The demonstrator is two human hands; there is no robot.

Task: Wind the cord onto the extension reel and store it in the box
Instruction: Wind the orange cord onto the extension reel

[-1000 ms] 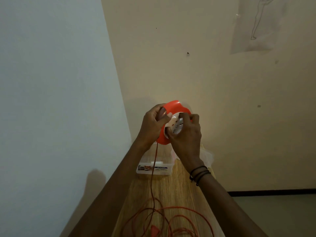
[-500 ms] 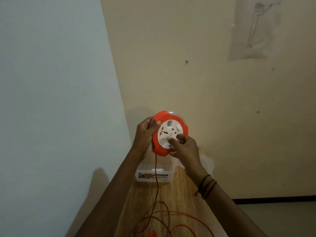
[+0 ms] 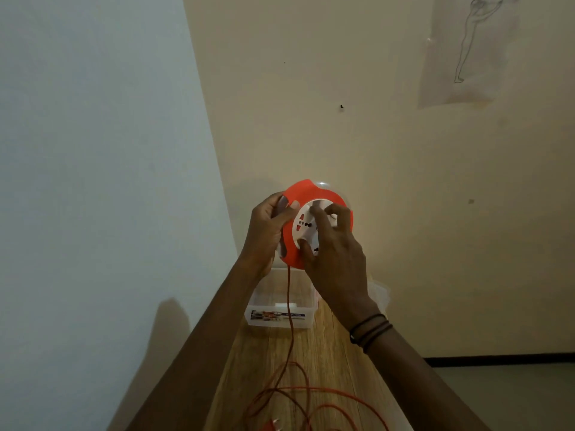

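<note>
Right hand (image 3: 334, 253) has climbed since half a second ago: fingers were at the lower edge of the hub (image 3: 303, 225), now they reach its top and cover its right half. Fingers curled onto the white hub, thumb pressed at its lower edge. Dark bands (image 3: 370, 332) on that wrist.

Left hand (image 3: 264, 231) grips the left rim of the reel (image 3: 308, 189), thumb laid over the orange face, fingers wrapped behind.

Reel: orange disc, white round hub with socket holes and small red marks. Held in the air in front of the cream wall, above the box (image 3: 280, 318). Right hand hides the hub's right side and the lower right rim.

Cord (image 3: 289, 306): thin, orange, leaves the reel's bottom edge and hangs near straight down past the box to the table (image 3: 326, 353), where it lies in loose loops. Plug (image 3: 271, 426) at the bottom edge of view, among the loops.

Box: clear plastic, open, label on the near side, at the table's far end against the wall. Clear lid (image 3: 381, 293) just right of it, partly behind the right forearm. Line drawing (image 3: 466, 51) taped on the wall, upper right.

Reel face is turned toward the camera, so its axis runs toward the viewer.
</note>
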